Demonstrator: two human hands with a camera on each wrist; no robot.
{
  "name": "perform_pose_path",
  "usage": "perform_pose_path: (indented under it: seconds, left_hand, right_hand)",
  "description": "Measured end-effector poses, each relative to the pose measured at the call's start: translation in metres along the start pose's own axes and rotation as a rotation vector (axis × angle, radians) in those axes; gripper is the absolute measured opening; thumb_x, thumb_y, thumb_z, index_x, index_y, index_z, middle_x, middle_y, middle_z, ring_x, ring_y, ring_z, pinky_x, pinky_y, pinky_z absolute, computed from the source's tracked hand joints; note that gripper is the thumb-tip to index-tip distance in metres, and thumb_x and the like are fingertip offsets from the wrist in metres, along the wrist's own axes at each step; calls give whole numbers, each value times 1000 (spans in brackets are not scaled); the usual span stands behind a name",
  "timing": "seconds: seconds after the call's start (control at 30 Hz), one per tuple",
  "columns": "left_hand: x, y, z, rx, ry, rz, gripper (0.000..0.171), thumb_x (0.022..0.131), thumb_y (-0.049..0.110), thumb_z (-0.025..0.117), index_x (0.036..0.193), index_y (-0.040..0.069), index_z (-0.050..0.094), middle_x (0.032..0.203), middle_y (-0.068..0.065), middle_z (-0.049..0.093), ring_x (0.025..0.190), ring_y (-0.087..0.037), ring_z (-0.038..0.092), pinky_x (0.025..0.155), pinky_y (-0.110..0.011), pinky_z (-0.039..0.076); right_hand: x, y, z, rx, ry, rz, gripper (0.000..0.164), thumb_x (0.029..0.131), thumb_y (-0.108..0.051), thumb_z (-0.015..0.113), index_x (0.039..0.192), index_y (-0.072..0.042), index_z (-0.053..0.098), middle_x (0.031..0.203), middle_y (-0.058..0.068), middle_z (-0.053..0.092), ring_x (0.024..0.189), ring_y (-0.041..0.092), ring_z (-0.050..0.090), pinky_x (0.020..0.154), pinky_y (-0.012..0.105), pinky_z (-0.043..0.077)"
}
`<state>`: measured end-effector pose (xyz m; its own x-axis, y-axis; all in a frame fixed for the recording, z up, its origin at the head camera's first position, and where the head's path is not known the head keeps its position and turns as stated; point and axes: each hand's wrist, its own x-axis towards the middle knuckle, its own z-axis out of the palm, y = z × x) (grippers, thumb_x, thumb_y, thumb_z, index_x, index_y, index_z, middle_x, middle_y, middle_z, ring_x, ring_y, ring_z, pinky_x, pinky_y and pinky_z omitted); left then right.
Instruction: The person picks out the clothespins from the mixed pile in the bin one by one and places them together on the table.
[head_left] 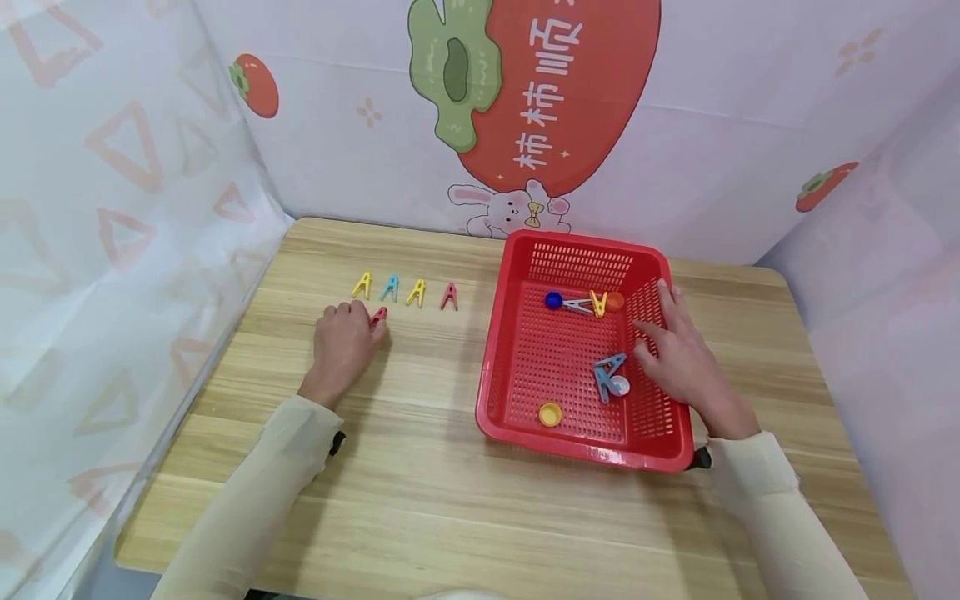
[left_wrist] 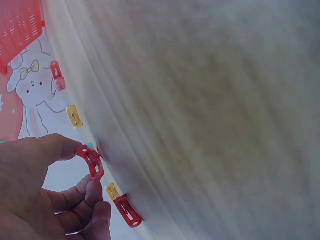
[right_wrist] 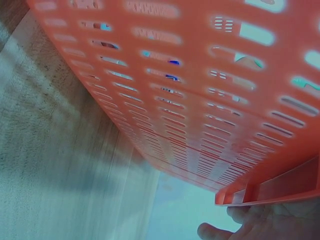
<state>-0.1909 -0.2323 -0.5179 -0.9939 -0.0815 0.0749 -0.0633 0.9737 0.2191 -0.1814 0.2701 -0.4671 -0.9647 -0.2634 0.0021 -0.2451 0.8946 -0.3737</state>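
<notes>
My left hand (head_left: 343, 342) pinches a red clothespin (left_wrist: 92, 162) between thumb and fingertips, low over the table's left half. Just beyond it a row of clothespins lies on the wood: a yellow clothespin (head_left: 362, 284), a blue clothespin (head_left: 390, 287), a second yellow one and a red clothespin (head_left: 449, 295). Another red clothespin (left_wrist: 128, 212) shows beside my fingers in the left wrist view; the hand hides it from the head camera. My right hand (head_left: 682, 354) rests over the right rim of the red basket (head_left: 491, 367), fingers extended.
Inside the basket are a blue cap (head_left: 553, 300), an orange cap (head_left: 615, 302), a white cap (head_left: 620, 385), a yellow cap (head_left: 551, 414) and several clothespins, including a yellow clothespin (head_left: 597, 303). A printed cloth (head_left: 337, 167) stands behind the table (head_left: 420, 508).
</notes>
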Motion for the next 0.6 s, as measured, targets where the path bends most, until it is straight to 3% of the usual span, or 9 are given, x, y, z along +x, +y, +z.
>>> perform_pose_path:
  seconds: [0.6]
  left_hand:
    - [3,4,4,72,-2,39,45,106,36,59,90,-6,57,86,-26,66,81,-43,61,80,-56,54]
  right_hand:
    - [1,2,0,4,-12,2,52,102,-16,62,146,11,60,183,20,-8,168,48,-8,120,82,22]
